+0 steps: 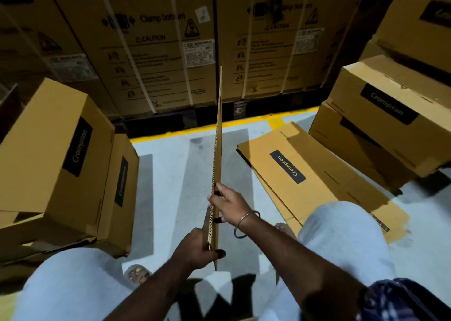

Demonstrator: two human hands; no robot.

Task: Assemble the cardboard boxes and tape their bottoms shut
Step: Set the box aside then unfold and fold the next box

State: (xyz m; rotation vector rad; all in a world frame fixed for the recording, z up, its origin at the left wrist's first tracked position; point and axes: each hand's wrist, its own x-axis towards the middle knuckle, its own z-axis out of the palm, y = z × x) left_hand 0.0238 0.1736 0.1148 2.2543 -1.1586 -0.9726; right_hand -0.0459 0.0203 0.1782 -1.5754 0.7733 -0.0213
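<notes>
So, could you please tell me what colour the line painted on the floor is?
Yellow; the painted floor line shows best in the head view.

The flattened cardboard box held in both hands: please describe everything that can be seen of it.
The flattened cardboard box is brown corrugated board, seen edge-on, so it appears as a thin tall strip with the fluted layers showing along its edge. It stands upright between the person's knees, not yet opened. The left hand grips its near lower part, and the right hand pinches the edge higher up. Its faces and any printing are hidden from this view.
</notes>
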